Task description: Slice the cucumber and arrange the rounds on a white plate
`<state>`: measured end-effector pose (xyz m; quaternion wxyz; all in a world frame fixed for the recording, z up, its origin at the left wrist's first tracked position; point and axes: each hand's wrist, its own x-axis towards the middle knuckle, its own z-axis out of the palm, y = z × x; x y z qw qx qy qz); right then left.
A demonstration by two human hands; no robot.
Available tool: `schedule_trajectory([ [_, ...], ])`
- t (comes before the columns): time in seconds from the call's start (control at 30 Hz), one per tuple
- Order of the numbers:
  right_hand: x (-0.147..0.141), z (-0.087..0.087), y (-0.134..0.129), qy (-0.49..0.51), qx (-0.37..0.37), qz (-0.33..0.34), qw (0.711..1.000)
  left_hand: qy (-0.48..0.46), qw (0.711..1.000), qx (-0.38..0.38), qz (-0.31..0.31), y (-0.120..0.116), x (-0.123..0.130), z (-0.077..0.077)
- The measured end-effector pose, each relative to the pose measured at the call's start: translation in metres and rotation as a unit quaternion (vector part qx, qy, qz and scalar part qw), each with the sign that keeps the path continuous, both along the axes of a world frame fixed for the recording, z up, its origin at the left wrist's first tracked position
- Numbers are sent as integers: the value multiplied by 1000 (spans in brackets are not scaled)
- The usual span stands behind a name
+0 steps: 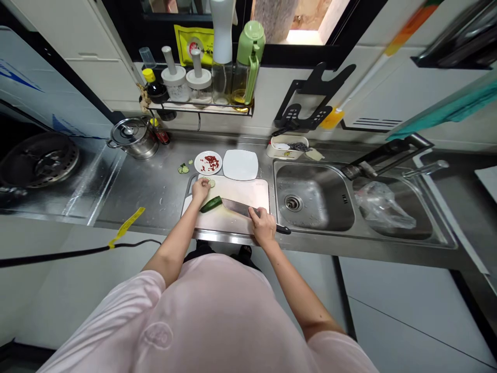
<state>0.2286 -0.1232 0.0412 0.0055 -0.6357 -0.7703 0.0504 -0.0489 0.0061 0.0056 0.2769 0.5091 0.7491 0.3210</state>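
Observation:
A white cutting board (233, 223) lies on the steel counter before me. On it rests a dark green piece of cucumber (212, 204). My left hand (200, 190) is at the board's upper left, fingers pinched at pale cucumber slices (212, 183); how many it holds is hidden. In my right hand (264, 225) is a kitchen knife (235, 207), gripped where the blade meets the black handle. The blade points left, its tip by the cucumber's right end. Behind the board sit a plate of chopped red pieces (199, 165) and a white square plate (240, 165).
Cucumber bits (183, 169) lie left of the plates. A steel pot (134, 139) and a burner (42, 160) are farther left. To the right is a double sink (314, 197), with a plastic bag (384, 204) in one basin. A bottle rack (202, 108) hangs behind.

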Motion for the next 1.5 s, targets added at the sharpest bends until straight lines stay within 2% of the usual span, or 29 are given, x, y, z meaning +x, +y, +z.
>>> schedule_trajectory([
  [0.23,3,-7,0,6,15,-5,1000,84,996,-16,22,14,-1,6],
  [0.57,3,-6,0,18,26,-18,999,182,983,4,-6,17,2,4],
  [0.8,4,-13,1,33,76,-9,997,217,975,-34,-21,16,3,5],
  [1.0,3,-14,1,39,87,-11,995,220,974,-55,-16,17,4,6],
  [1.2,1,-9,0,49,64,-17,997,187,982,-26,6,13,3,8],
  [1.33,0,-10,1,75,48,-32,996,151,988,29,31,1,0,10],
  [1.5,-6,-11,6,145,21,-77,986,96,991,83,35,-26,-4,5],
])
